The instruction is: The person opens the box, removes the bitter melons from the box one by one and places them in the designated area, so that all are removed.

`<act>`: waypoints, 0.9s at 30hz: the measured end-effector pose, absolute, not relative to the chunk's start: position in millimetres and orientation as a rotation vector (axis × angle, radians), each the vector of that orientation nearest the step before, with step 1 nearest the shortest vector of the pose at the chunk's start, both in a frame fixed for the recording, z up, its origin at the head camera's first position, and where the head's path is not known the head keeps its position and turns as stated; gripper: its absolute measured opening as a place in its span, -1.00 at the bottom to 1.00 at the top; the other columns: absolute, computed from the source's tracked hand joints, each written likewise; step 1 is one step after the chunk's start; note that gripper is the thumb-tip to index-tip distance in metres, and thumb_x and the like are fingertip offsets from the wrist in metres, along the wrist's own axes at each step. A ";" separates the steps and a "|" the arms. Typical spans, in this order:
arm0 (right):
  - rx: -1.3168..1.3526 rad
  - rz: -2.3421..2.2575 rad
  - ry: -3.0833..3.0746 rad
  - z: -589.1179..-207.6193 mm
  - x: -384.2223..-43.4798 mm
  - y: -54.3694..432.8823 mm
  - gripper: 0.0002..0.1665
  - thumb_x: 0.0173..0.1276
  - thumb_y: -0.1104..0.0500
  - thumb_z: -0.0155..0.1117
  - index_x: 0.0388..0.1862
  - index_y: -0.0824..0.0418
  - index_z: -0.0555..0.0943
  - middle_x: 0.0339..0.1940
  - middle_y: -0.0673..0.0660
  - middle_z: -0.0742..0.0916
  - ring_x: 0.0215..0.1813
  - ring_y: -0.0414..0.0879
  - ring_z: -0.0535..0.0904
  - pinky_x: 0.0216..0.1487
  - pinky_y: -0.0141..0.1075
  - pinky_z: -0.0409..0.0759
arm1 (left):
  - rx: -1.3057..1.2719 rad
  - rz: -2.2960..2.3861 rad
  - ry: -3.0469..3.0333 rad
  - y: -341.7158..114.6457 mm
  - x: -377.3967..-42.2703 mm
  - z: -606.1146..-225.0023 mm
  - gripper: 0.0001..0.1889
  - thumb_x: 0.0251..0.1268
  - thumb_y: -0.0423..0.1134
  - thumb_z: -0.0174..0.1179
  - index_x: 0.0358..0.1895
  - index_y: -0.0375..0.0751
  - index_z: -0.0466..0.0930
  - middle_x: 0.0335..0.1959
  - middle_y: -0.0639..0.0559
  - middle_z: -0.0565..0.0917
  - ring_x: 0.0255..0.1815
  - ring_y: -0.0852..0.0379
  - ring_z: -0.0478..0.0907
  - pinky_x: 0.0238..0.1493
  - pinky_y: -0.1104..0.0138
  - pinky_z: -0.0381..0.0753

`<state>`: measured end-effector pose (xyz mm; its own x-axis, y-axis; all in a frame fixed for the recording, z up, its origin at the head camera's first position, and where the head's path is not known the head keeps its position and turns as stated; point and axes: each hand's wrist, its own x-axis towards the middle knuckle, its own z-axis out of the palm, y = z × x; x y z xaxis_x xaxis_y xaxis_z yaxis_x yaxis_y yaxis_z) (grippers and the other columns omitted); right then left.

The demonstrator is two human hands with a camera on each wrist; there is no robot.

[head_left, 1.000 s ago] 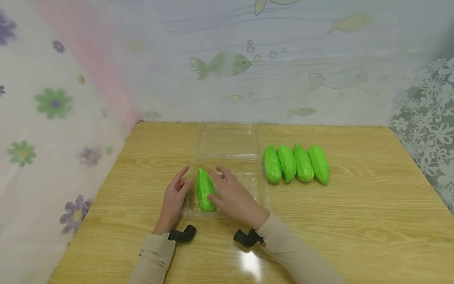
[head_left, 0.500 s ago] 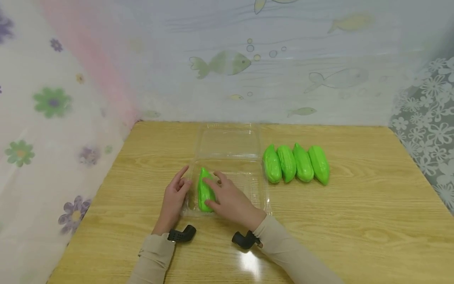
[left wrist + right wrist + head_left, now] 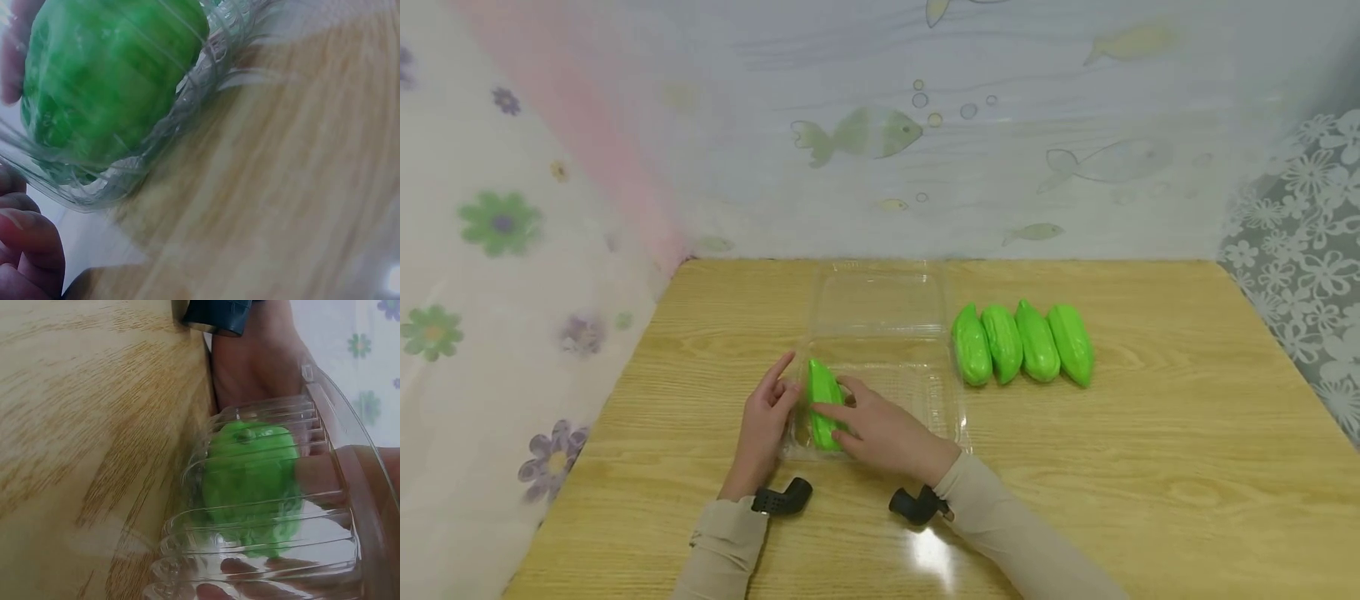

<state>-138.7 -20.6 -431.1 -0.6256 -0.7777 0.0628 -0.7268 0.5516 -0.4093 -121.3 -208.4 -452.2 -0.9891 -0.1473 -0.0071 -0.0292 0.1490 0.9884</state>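
A clear plastic hinged container (image 3: 951, 400) lies open on the table. Inside it, along the left wall, is a green ridged fruit (image 3: 822, 387) with a pointed far end. My right hand (image 3: 883, 429) holds this fruit: the index finger reaches across its top and the thumb sits low on its right side. In the right wrist view the fruit (image 3: 253, 481) shows through the ribbed wall. My left hand (image 3: 763, 421) holds the container's left rim, index finger extended and the other fingers curled. The left wrist view shows those curled fingers (image 3: 34, 247) close beside the container wall.
To the right of the container, several similar green fruits (image 3: 1037, 346) lie side by side in a row. The container's lid (image 3: 880, 296) is folded back toward the wall. A black wrist device (image 3: 782, 498) sits at my left cuff, another (image 3: 917, 506) at my right.
The right hand's index finger has come down across the fruit, and the fruit has shifted left toward the container's left wall. My left hand has stayed at the rim.
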 end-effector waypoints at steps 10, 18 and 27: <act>-1.226 -0.689 2.658 -432.6 -138.2 -21.2 -0.56 0.34 0.02 0.00 0.20 -0.05 0.40 0.30 0.25 0.23 -0.03 -0.04 0.50 -0.17 -0.26 0.50 | 0.216 -1.981 -2.314 -207.2 -120.8 -451.3 -0.53 0.29 -0.29 0.02 0.27 0.01 0.27 -0.52 0.02 0.31 -0.60 0.24 0.18 -0.55 0.43 0.24; -1.029 -0.737 2.701 -432.0 -140.8 -22.0 -0.66 0.24 -0.09 0.14 -0.03 -0.05 0.42 0.30 0.17 0.23 -0.13 -0.09 0.47 -0.46 -0.42 0.43 | 0.191 -1.985 -2.291 -206.9 -122.9 -449.1 -0.53 0.29 -0.31 0.02 0.27 0.02 0.28 -0.53 0.02 0.32 -0.62 0.25 0.19 -0.59 0.44 0.23; -1.029 -0.712 2.763 -432.0 -139.0 -21.0 -0.77 0.21 0.05 0.16 -0.15 -0.02 0.41 0.15 0.11 0.38 -0.05 -0.10 0.42 -0.39 -0.34 0.48 | 0.200 -1.985 -2.303 -207.1 -121.3 -450.3 -0.53 0.30 -0.30 0.01 0.28 0.03 0.27 -0.56 0.04 0.30 -0.64 0.26 0.18 -0.60 0.43 0.23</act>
